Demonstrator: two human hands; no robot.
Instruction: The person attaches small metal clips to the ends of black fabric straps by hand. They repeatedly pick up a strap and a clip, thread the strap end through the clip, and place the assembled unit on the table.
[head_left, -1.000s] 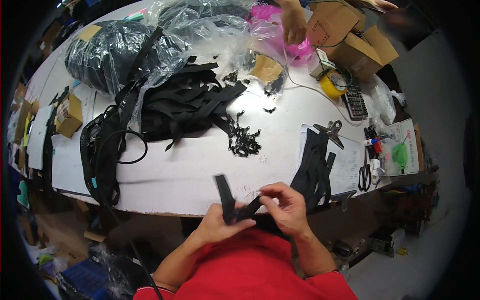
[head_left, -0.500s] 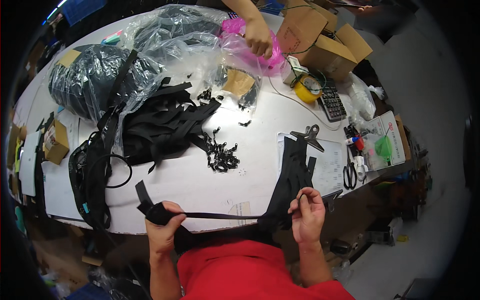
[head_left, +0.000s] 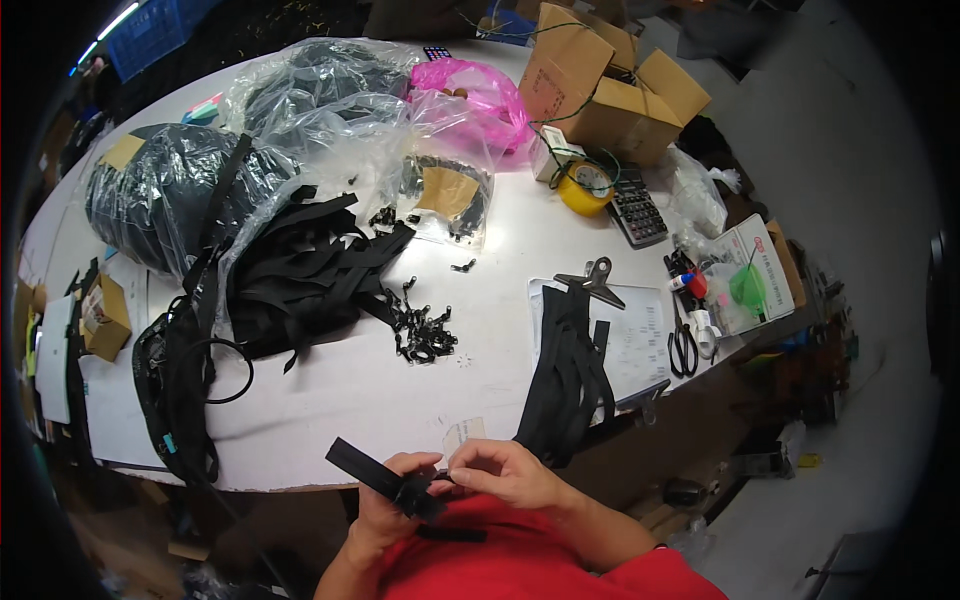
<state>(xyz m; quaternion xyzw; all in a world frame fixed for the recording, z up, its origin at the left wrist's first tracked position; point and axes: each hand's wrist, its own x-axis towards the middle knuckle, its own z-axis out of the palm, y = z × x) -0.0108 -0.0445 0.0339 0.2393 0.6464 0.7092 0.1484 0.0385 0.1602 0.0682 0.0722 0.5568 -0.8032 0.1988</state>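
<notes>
My left hand (head_left: 385, 510) is closed around a black webbing strap (head_left: 362, 466), bunched at the fingers, with one flat end sticking out up and left. My right hand (head_left: 512, 478) meets it at the table's front edge, thumb and fingers pinched on a small dark piece beside the strap; what it is I cannot make out. Just right of my hands, a bundle of black straps (head_left: 562, 375) lies over a clipboard (head_left: 635, 335) with a metal clip (head_left: 592, 283). Small black clips (head_left: 425, 332) are heaped mid-table. A larger pile of black straps (head_left: 315, 270) spreads to their left.
Clear plastic bags of dark goods (head_left: 185, 195) fill the far left. A pink bag (head_left: 480, 95), an open cardboard box (head_left: 620, 110), yellow tape (head_left: 584, 190) and a calculator (head_left: 637, 210) stand at the back. Black scissors (head_left: 683, 350) lie at the right edge.
My right hand has moved left from the strap bundle to join my left hand, which shifted right and nearer me. Another person's hand over the pink bag has withdrawn. The view has shifted slightly.
</notes>
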